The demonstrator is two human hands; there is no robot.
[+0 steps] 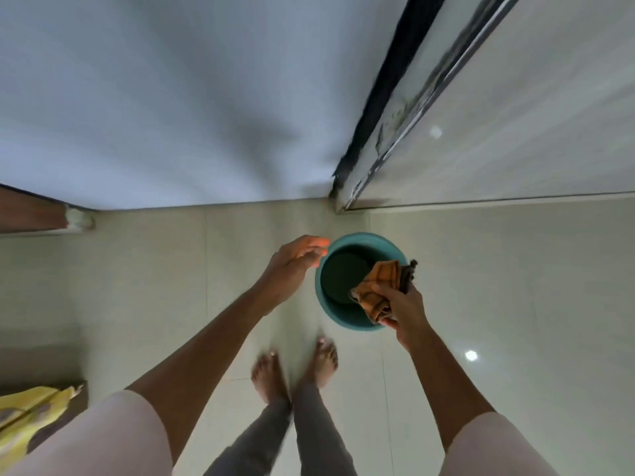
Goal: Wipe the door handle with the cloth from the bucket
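No readable text, labels, nos. or signs anywhere in view.

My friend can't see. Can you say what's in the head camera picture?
A person's right hand holds an orange checked cloth over a round teal plastic bucket on a pale tiled floor. The empty left hand hovers open beside the rim.

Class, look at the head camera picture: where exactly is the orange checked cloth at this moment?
The cloth is right of centre, gripped in the right hand over the near right rim of the teal bucket.
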